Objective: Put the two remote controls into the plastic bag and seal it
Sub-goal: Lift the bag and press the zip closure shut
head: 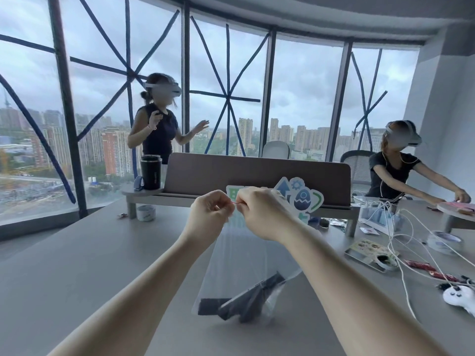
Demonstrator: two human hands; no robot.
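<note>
- Pinching the top edge of the clear plastic bag (pixel 239 255), the left hand (pixel 209 214) and right hand (pixel 264 214) sit close together, raised above the grey table (pixel 77 253), with a thin red seal strip showing between their fingertips.
- Both hands are closed tight: thumb and forefinger of each press on the bag's mouth, the other fingers curled in.
- Hanging from that grip, the bag is thin, transparent and faintly ribbed, its lower end resting on the table near the person.
- At the bottom of the bag lie the two remote controls (pixel 246 301), dark, long and flat, crossed over each other and leaning at a tilt.
- Behind the hands stands a flat card sign (pixel 303 196) with blue and green cut-out shapes.
- Far left, a black matte tumbler (pixel 151 172) stands on a grey shelf; near right lies a white game controller (pixel 460 296) among white cables.
</note>
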